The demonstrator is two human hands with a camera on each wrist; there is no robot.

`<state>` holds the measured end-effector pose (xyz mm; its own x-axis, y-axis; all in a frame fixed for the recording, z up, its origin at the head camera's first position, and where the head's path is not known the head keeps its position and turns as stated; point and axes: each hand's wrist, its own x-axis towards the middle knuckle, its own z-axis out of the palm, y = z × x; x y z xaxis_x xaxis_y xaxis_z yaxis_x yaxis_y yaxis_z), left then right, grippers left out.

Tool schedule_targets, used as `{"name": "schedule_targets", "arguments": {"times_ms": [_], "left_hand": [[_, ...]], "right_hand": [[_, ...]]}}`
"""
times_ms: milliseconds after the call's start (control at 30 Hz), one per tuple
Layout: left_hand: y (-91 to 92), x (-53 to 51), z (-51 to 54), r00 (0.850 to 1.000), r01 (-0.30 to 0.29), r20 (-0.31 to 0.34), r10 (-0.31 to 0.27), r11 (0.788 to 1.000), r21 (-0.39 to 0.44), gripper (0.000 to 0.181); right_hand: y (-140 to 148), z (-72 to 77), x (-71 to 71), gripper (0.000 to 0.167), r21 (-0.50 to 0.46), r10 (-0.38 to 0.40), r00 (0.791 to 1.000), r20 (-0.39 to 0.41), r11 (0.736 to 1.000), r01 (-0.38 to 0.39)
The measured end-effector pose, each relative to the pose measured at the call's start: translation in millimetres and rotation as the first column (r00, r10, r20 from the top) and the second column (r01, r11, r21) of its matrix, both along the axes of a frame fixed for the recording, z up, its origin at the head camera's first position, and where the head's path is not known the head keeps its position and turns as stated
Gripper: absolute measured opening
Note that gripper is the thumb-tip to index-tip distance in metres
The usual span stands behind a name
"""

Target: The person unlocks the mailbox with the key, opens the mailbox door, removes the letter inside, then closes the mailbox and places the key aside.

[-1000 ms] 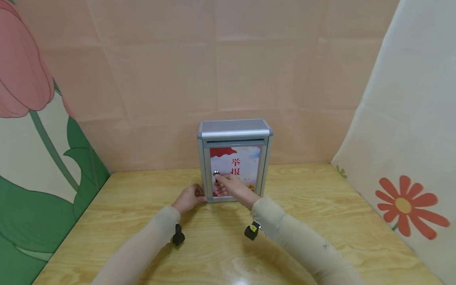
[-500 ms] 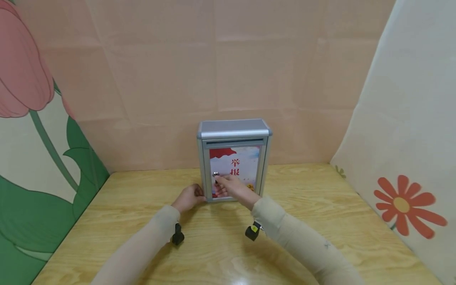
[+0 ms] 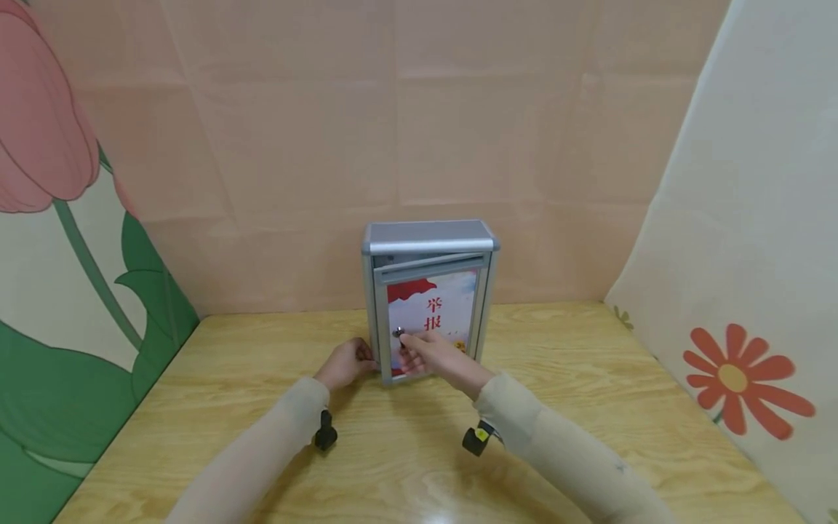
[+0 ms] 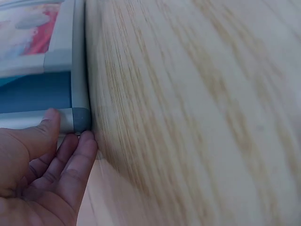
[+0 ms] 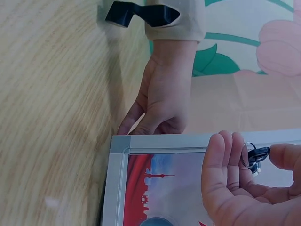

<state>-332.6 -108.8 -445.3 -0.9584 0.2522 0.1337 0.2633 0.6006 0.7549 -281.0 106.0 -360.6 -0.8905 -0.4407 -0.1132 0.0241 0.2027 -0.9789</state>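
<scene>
A silver-grey metal suggestion box (image 3: 425, 234) with a slot stands upright against the back wall. Its front door (image 3: 452, 302), bearing a red-and-white poster, is ajar, swung out at the left side. My right hand (image 3: 439, 356) pinches a black-headed key (image 5: 258, 154) at the lock on the door's left; a metal ring hangs on the key. At the box's lower left corner my left hand (image 3: 343, 364) holds the frame, thumb on the front edge and fingers behind, as the left wrist view shows. A dark gap lies between door and frame (image 4: 35, 120).
A wood-grain table (image 3: 406, 451) carries the box. Behind it hangs a pink cloth (image 3: 294, 145). Printed cloths stand at both sides, with a tulip (image 3: 46, 109) on the left and an orange flower (image 3: 733, 378) on the right. Black wrist cameras (image 3: 476, 440) hang below the sleeves.
The door has swung outward from the box, its left side moving toward me, pulled by the right hand at the key. The right hand came nearer; the left hand stayed at the corner.
</scene>
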Motion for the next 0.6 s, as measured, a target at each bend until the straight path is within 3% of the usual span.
{"name": "schedule_targets", "arguments": {"times_ms": [333,600], "left_hand": [[1.4,-2.5,-2.0,0.999,-0.017,0.045,0.017,1.0,-0.005,0.016],[0.6,-1.3,-2.7,1.0,-0.02,0.022,0.021,1.0,-0.008,0.018]], "right_hand": [[20.0,-3.8,15.4,0.041,-0.03,0.088,0.996,0.025,0.996,-0.087],[42.0,-6.0,28.7,0.041,-0.094,0.157,0.987,0.021,0.983,-0.155]]}}
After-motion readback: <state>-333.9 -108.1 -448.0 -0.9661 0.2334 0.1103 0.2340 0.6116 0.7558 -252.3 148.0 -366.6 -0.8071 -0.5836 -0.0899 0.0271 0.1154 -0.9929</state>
